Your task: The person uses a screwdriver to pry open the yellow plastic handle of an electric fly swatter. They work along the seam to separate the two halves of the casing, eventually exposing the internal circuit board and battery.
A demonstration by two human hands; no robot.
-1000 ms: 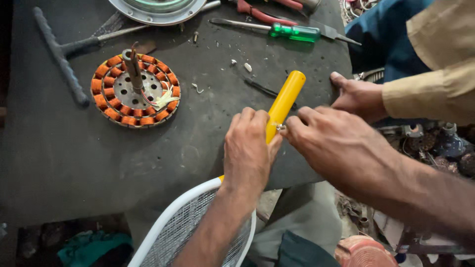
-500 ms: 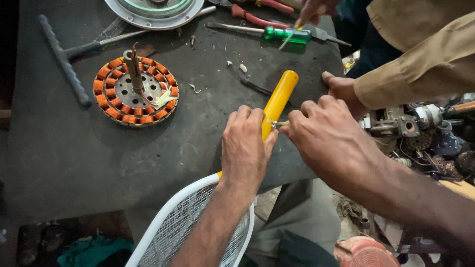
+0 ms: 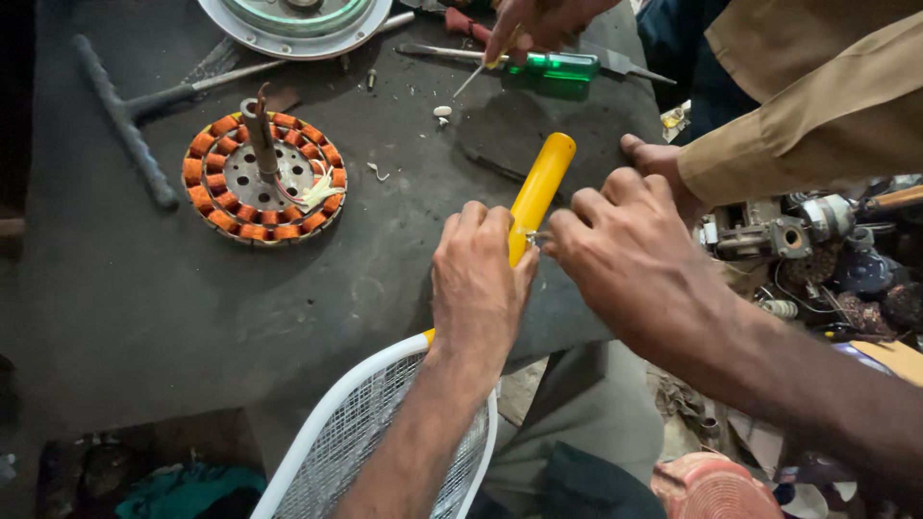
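Note:
A racket-shaped swatter lies across the near edge of a dark workbench [image 3: 125, 317]. Its yellow handle [image 3: 543, 183] points away from me and its white mesh head [image 3: 370, 432] hangs off the bench toward me. My left hand [image 3: 476, 284] is closed around the middle of the handle. My right hand [image 3: 630, 255] pinches a small metal part [image 3: 536, 236] against the handle's side. Whether that part is a screw or a tool tip I cannot tell.
A copper-wound motor stator [image 3: 264, 178] with a shaft stands at the left, a T-handle wrench [image 3: 130, 111] behind it. A round metal housing [image 3: 293, 19] sits at the far edge. Another person's hand [image 3: 538, 24] is at a green-handled screwdriver [image 3: 553, 72]; their other hand [image 3: 663, 163] rests on the bench.
The other person's far hand has reached in to the green-handled screwdriver. My two hands stay on the yellow handle, almost unmoved.

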